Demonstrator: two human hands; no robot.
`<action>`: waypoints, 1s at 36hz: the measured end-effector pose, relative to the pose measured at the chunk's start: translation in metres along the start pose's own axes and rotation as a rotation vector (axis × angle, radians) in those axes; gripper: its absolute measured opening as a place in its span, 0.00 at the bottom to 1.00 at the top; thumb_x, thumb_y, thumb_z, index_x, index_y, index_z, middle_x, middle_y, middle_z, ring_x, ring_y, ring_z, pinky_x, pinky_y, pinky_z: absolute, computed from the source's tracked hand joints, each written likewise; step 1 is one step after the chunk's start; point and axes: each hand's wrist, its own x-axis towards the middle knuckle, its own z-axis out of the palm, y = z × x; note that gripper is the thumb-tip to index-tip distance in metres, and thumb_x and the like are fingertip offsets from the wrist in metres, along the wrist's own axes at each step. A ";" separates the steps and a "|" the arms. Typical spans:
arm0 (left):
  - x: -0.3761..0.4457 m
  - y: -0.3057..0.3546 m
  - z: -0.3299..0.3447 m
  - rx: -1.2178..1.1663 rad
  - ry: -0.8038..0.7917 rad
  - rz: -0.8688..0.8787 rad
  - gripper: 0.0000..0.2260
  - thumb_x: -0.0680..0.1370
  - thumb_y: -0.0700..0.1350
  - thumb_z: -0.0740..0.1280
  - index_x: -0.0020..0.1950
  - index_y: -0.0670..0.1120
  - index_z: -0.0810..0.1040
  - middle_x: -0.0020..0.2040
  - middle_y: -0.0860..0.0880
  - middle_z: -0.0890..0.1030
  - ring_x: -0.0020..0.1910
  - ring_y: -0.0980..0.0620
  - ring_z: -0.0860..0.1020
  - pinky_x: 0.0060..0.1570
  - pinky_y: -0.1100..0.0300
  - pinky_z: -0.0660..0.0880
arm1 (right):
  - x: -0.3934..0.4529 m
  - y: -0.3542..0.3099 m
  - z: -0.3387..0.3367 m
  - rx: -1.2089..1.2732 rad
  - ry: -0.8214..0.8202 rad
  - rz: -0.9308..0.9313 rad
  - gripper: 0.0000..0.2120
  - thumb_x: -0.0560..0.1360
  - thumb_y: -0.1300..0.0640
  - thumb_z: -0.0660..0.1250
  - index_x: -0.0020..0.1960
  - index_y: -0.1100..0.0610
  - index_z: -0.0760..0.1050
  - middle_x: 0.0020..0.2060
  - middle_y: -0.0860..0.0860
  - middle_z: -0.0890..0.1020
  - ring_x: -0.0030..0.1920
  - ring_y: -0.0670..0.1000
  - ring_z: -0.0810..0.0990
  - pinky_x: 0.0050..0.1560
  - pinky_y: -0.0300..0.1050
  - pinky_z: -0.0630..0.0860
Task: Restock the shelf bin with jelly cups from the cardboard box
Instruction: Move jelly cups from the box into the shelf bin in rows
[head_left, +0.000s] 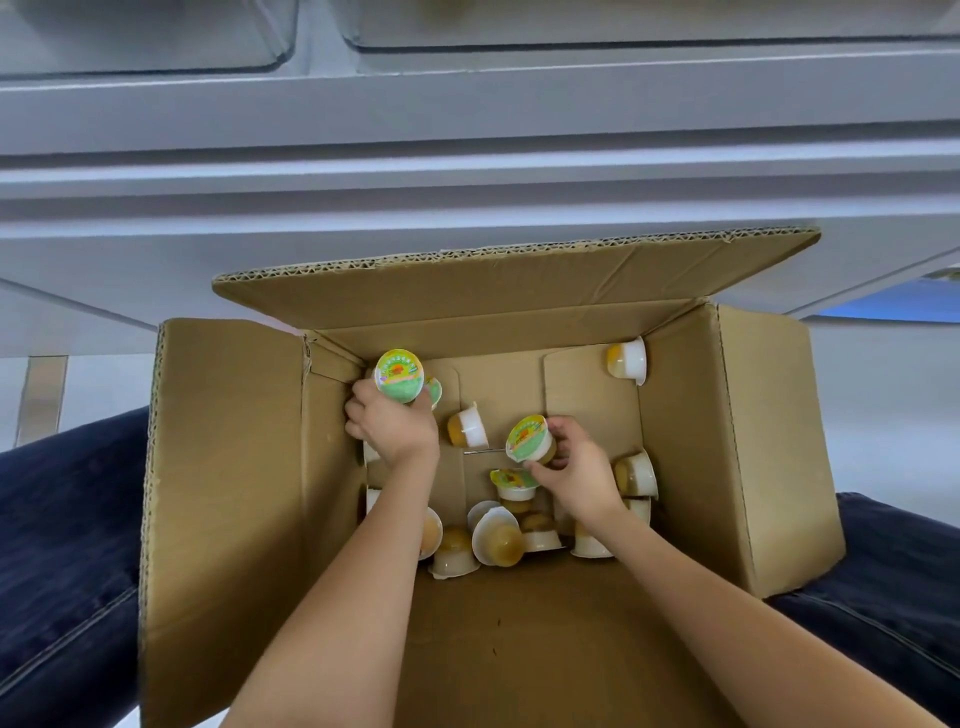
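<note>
- Both bare forearms reach into the open brown cardboard box (234, 467), frame centre.
- Left hand (392, 426) grips a green-lidded jelly cup (399, 375).
- Right hand (576, 470) grips another green-lidded cup (529, 439); loose cups (498, 535) lie below.

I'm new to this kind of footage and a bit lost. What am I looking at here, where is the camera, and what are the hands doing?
There is no machine here: a person works with bare hands, and the single picture comes from a camera worn on their head, looking forward and down.

Below is an open cardboard box with its flaps folded out, resting between the person's dark-trousered legs. On its bottom lie loose jelly cups, several tipped on their sides.

The left hand holds a jelly cup with a green lid. The right hand holds another green-lidded cup, fingers curled round it.

At the top, blurred, are clear shelf bins above a grey shelf edge.
</note>
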 end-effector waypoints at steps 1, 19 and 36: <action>-0.002 -0.003 0.000 -0.007 0.008 0.042 0.27 0.69 0.42 0.75 0.63 0.38 0.68 0.66 0.37 0.68 0.65 0.37 0.63 0.62 0.52 0.61 | -0.001 0.000 -0.001 0.004 0.000 0.002 0.25 0.69 0.60 0.75 0.64 0.53 0.71 0.57 0.49 0.79 0.52 0.43 0.77 0.44 0.24 0.71; -0.041 0.006 -0.038 -0.097 -0.127 0.552 0.29 0.68 0.36 0.73 0.68 0.41 0.70 0.64 0.45 0.74 0.64 0.48 0.71 0.56 0.71 0.63 | -0.026 -0.035 -0.027 0.086 0.070 -0.087 0.23 0.69 0.61 0.75 0.59 0.52 0.69 0.50 0.42 0.77 0.50 0.39 0.76 0.47 0.27 0.72; -0.120 0.150 -0.192 -0.046 -0.876 0.715 0.19 0.64 0.44 0.80 0.53 0.50 0.79 0.50 0.51 0.83 0.51 0.53 0.80 0.55 0.63 0.74 | -0.124 -0.221 -0.189 -0.037 -0.030 -0.608 0.21 0.68 0.63 0.76 0.58 0.56 0.75 0.52 0.48 0.81 0.48 0.42 0.79 0.48 0.34 0.77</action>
